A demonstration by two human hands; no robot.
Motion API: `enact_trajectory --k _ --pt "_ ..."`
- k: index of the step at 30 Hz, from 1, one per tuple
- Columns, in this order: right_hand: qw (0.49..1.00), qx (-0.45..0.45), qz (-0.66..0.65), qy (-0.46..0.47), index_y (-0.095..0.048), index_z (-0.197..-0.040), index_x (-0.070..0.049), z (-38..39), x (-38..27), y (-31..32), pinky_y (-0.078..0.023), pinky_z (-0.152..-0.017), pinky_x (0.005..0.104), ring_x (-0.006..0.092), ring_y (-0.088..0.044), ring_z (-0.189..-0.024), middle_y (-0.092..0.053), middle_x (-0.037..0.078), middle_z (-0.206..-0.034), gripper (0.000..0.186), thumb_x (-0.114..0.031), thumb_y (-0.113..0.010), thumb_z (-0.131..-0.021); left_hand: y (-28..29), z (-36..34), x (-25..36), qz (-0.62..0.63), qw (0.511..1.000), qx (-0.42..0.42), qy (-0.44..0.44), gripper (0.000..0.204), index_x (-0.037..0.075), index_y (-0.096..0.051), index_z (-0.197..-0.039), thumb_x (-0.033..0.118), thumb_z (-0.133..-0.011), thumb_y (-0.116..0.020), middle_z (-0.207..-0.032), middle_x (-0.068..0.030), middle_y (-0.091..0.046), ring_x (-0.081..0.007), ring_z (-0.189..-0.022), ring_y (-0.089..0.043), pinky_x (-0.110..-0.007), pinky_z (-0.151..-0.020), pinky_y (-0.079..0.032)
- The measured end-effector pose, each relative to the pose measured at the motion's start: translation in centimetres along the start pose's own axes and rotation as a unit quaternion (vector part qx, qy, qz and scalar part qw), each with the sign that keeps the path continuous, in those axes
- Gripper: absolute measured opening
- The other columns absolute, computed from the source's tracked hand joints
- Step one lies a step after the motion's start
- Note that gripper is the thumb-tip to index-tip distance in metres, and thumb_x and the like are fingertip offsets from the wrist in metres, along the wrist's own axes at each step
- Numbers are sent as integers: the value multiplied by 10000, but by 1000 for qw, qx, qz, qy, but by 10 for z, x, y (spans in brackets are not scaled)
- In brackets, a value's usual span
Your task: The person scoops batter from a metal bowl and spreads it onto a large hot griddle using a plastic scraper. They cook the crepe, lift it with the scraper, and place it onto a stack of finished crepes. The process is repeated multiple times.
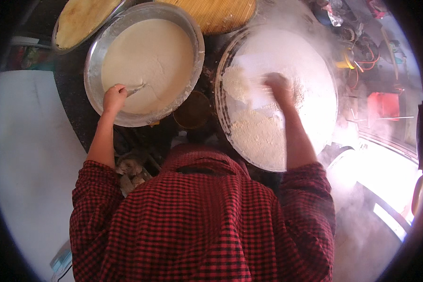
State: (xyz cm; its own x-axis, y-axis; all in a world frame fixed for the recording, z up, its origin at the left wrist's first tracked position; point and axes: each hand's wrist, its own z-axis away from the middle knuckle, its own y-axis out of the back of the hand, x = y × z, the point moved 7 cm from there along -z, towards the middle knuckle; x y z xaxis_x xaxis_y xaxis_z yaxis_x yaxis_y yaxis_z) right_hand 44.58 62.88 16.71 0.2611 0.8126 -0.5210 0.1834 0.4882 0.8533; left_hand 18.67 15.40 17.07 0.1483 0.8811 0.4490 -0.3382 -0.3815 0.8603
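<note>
A wide metal basin (pixel 93 83) full of pale, creamy batter (pixel 150 51) stands at the upper left. At its left side my left hand (pixel 115 97) is closed around the handle of a ladle (pixel 135 89), whose far end dips into the batter. On the right lies a large round griddle (pixel 224 123) with steam rising from it. Lumpy pale batter (pixel 256 134) is spread over its left and near parts, with another patch further back. My right hand (pixel 278 84) is over the griddle's middle, smeared by motion; its fingers and anything in them cannot be made out.
Behind the basin are a tray with a large tan flatbread (pixel 82 21) and a round slatted mat (pixel 216 14). A small dark round container (pixel 192 110) sits between basin and griddle. To the right are a yellow container (pixel 345 58) and a red object (pixel 383 105), partly veiled by steam.
</note>
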Motion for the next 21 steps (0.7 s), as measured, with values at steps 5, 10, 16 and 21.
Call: enact_trajectory --k 5,10,16,21 --pt "996 80 4 -43 -591 -768 -70 -34 -7 -67 -445 -688 327 228 -558 -770 -583 96 -787 109 -119 -497 -793 -6 -1 3 44 998 -32 22 225 24 -618 -941 147 -788 -508 -678 -101 -620 -201 -486 -591 -315 -491 -461" --pt "946 48 238 -216 -637 -855 -74 11 132 31 -471 -726 399 294 -596 -853 -625 142 -907 230 -153 -423 -828 1 6 8 46 999 -17 21 222 11 -616 -940 136 -787 -516 -692 -101 -617 -190 -487 -592 -310 -477 -459" --pt "913 206 -15 -351 -643 -766 -46 103 221 87 -486 -649 350 239 -606 -727 -634 115 -815 212 -195 -494 -793 0 7 -1 60 998 -2 15 243 1 -607 -973 154 -810 -512 -721 -101 -620 -184 -474 -588 -298 -480 -459" --pt "813 257 -273 -446 -631 -848 -38 174 245 97 -477 -572 295 169 -587 -662 -614 61 -757 173 -146 -503 -804 3 11 3 10 1000 -1 18 252 3 -599 -990 165 -816 -514 -729 -103 -617 -180 -463 -582 -290 -483 -451"
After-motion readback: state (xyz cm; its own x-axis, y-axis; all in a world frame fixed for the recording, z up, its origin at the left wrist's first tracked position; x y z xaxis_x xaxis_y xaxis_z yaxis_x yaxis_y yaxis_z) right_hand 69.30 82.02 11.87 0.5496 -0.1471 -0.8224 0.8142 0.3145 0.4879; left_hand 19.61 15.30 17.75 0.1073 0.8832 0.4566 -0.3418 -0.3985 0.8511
